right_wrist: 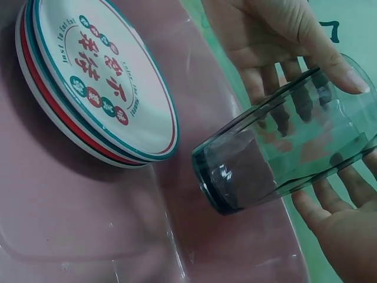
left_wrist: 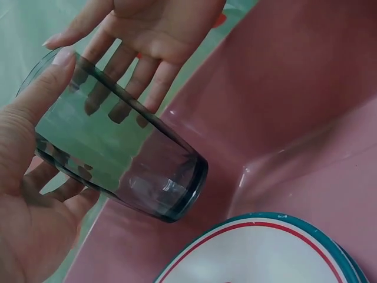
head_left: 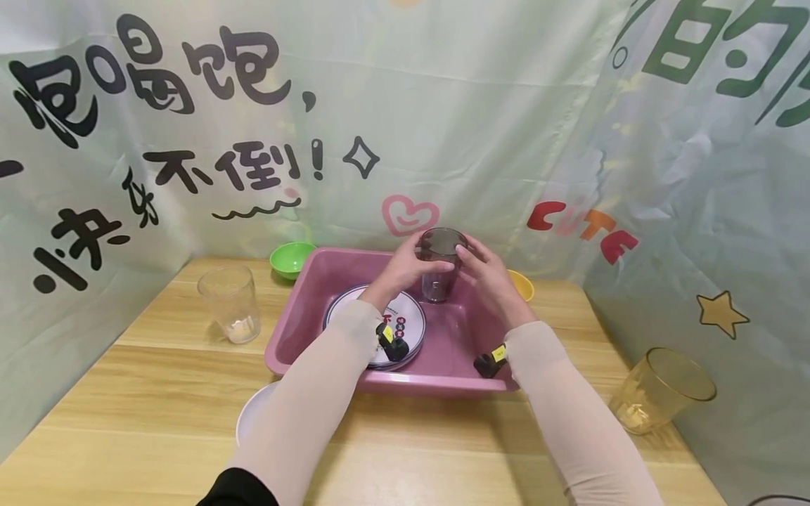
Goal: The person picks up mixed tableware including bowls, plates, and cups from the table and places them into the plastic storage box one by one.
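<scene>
Both hands hold a grey-tinted clear tumbler [head_left: 436, 287] upright over the back part of a pink tub [head_left: 452, 383]. My left hand [head_left: 403, 270] grips its left side, the thumb lying across the front near the rim. On the other side my right hand [head_left: 492, 280] holds it by the upper part, fingers behind the glass and thumb by the rim. In the left wrist view the tumbler [left_wrist: 159, 183] looks empty. A stack of printed white plates [right_wrist: 103, 71] with coloured rims lies in the tub, left of the tumbler and partly hidden by my left forearm.
A clear glass [head_left: 230, 306] stands left of the tub, and an amber glass [head_left: 661, 390] at the table's right edge. Behind the tub are a green bowl [head_left: 292, 258] and a yellow bowl [head_left: 522, 285]. A white dish [head_left: 254, 409] is half hidden by my left sleeve.
</scene>
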Demonstrator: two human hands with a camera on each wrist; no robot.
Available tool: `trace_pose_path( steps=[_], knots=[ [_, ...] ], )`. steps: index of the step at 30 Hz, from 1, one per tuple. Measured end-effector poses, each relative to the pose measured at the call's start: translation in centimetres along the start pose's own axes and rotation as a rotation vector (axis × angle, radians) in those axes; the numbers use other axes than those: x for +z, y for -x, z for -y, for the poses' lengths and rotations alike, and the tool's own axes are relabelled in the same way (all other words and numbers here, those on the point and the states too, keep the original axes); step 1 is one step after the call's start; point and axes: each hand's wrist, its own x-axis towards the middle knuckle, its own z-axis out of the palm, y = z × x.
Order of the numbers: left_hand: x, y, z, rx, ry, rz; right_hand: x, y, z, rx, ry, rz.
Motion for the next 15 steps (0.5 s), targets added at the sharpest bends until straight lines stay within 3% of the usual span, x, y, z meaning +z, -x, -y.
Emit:
trace_pose_path(
  steps=[7, 15],
  knots=[
    [0.3, -0.1, 0.7, -0.003, -0.020, 0.027, -0.3, -0.2, -0.5, 0.016, 0.022, -0.017],
    [0.7, 0.0, 1.5, -0.010, -0.054, 0.037, -0.7, -0.3, -1.2, 0.047, 0.124, -0.020]
  ],
)
